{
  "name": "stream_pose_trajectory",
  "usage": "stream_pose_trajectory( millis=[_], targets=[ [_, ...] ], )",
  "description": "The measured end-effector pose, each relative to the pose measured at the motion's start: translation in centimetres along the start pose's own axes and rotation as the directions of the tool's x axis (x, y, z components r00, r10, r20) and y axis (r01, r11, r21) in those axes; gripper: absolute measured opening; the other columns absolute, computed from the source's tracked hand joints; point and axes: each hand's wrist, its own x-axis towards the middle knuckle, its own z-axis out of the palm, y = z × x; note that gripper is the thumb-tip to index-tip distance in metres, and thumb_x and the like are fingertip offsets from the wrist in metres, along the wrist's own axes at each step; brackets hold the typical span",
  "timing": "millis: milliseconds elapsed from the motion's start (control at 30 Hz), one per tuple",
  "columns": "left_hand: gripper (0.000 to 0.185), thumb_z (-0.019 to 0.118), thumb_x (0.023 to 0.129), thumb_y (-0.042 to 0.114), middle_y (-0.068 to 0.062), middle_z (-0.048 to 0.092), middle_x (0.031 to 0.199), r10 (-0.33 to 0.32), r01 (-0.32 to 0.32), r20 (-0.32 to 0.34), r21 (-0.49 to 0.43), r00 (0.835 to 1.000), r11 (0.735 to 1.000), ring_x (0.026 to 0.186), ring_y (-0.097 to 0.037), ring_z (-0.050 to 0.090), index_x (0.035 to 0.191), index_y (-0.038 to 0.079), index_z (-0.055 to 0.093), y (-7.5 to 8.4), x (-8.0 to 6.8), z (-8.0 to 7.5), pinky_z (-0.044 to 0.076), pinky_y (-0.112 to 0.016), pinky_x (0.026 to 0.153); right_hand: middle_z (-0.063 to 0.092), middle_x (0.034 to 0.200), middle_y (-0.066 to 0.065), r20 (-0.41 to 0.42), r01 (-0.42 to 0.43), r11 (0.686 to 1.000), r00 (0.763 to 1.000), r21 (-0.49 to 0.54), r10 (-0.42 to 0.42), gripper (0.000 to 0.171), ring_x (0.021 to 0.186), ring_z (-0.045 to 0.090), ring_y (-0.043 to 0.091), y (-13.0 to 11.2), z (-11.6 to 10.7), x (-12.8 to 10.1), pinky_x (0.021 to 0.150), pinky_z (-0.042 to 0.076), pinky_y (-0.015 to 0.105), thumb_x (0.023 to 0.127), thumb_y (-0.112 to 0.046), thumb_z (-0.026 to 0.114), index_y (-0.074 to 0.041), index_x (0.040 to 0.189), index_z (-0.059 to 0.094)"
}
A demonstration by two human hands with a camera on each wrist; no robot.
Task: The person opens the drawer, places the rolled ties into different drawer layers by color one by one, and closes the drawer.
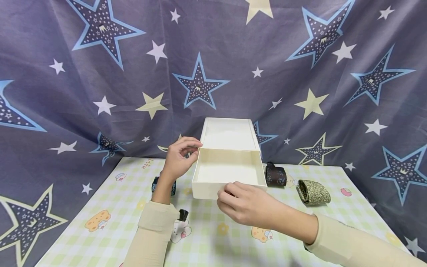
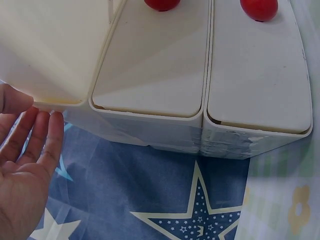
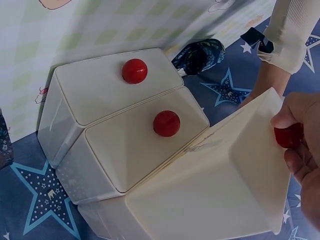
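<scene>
A white drawer cabinet (image 1: 230,133) stands on the table with its top drawer (image 1: 203,191) pulled well out toward me. In the right wrist view my right hand (image 1: 238,204) pinches that drawer's red round knob (image 3: 288,136) between thumb and fingers; the head view hides the knob behind the hand. My left hand (image 1: 180,155) is at the cabinet's left front edge. Its fairly straight fingers (image 2: 54,135) touch the side, with the thumb at the front rim. Two lower drawers, each with a red knob (image 3: 166,123), are closed.
A dark floral roll of cloth (image 1: 275,176) lies right of the cabinet, a green patterned roll (image 1: 313,192) farther right. A dark blue patterned roll (image 1: 173,188) sits partly behind my left wrist. A star-printed curtain (image 1: 133,81) hangs behind the checked tablecloth (image 1: 110,196).
</scene>
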Motion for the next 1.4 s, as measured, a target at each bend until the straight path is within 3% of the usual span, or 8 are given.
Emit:
stream_pose_trajectory(
  millis=[800,1167,1400],
  targets=[
    [0.021,0.067,0.09,-0.012,-0.017,0.066,0.114,-0.017,0.017,0.003,-0.008,1.0,1.0,0.1,-0.024,0.067,0.108,-0.004,0.075,0.0,0.0,0.0,0.062,-0.027,0.087,0.059,0.101,0.005,-0.005,0.015,1.0,1.0,0.002,-0.015,0.036,0.084,0.051,0.02,-0.9,-1.0,0.1,0.073,0.05,0.026,0.109,-0.002,0.035,-0.009,0.101,0.069],
    [0.022,0.068,0.09,-0.013,-0.017,0.066,0.115,-0.021,0.021,-0.003,-0.01,1.0,1.0,0.101,-0.029,0.067,0.109,-0.005,0.075,0.0,0.0,0.0,0.061,-0.028,0.088,0.059,0.103,0.005,0.004,0.015,1.0,1.0,0.015,-0.015,0.037,0.084,0.051,0.02,-1.2,-1.2,-0.1,0.072,0.05,0.025,0.109,-0.001,0.034,-0.01,0.102,0.069],
    [0.023,0.067,0.088,-0.017,-0.023,0.065,0.116,-0.024,0.024,-0.002,0.005,1.0,1.0,0.101,-0.038,0.066,0.109,-0.01,0.073,0.2,0.1,0.2,0.061,-0.027,0.088,0.059,0.102,0.004,-0.008,0.023,1.0,1.0,0.005,-0.023,0.038,0.084,0.051,0.019,-1.3,-1.4,-0.1,0.072,0.05,0.024,0.109,-0.001,0.033,-0.011,0.1,0.069]
  ],
)
